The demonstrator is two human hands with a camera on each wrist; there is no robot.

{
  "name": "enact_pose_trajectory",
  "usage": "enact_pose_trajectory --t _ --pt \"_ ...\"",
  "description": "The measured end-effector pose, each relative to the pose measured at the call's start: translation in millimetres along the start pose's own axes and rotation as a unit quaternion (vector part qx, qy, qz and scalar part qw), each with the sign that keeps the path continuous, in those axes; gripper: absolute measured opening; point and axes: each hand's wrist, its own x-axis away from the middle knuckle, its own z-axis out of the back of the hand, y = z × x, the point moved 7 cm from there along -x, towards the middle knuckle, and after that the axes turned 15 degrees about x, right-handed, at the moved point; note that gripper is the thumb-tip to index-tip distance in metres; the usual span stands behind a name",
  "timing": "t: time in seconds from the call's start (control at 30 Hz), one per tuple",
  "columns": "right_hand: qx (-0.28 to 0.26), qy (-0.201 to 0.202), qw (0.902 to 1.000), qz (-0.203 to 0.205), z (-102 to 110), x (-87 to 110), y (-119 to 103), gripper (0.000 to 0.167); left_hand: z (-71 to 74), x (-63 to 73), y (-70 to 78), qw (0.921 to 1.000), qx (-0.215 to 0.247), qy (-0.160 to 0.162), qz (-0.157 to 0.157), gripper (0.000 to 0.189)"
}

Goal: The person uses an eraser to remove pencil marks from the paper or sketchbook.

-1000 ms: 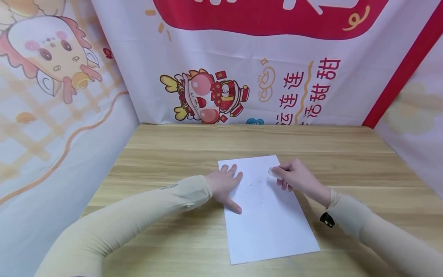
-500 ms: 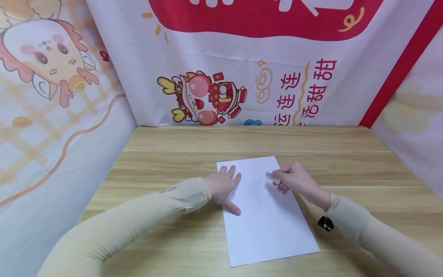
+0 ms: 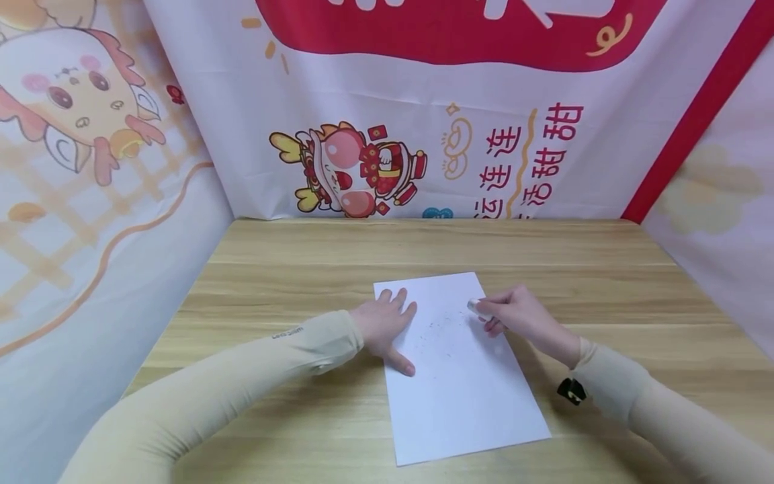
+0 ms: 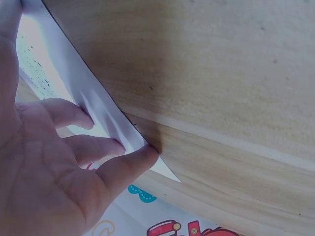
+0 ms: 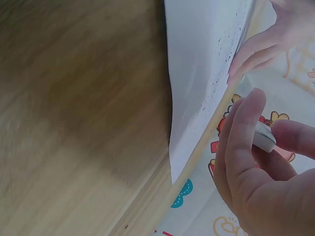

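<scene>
A white sheet of paper (image 3: 465, 396) lies on the wooden table, with dark eraser crumbs (image 3: 447, 326) scattered over its upper middle. My left hand (image 3: 385, 326) rests spread on the sheet's left edge; in the left wrist view its fingertips (image 4: 150, 151) press on the paper's border. Over the upper right edge of the sheet, my right hand (image 3: 520, 319) pinches a small white eraser (image 3: 474, 306). The right wrist view shows this eraser (image 5: 264, 136) between thumb and fingers, its face smudged grey.
The wooden table (image 3: 290, 269) surrounds the sheet and ends at a printed cloth backdrop (image 3: 242, 134). More printed cloth hangs at left and right. A black object (image 3: 571, 390) sits at the right wrist. A few crumbs lie on the table (image 4: 221, 73) beside the paper.
The right hand has shifted the eraser slightly, tilting it near the sheet's upper right part. The left hand stays in place on the paper; the whole view has drifted a little.
</scene>
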Motion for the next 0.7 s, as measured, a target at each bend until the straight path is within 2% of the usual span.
enact_pose_trajectory --t 0.43,0.7 --pt "-0.026 0.001 0.9997 0.005 11 4.5 7 0.041 1.2 -1.5 -0.2 0.9999 0.006 0.006 -0.006 0.124" --pt "-0.028 0.022 0.9993 -0.009 22 9.5 16 0.042 -0.5 -0.8 -0.1 0.9999 0.011 -0.001 0.001 0.124"
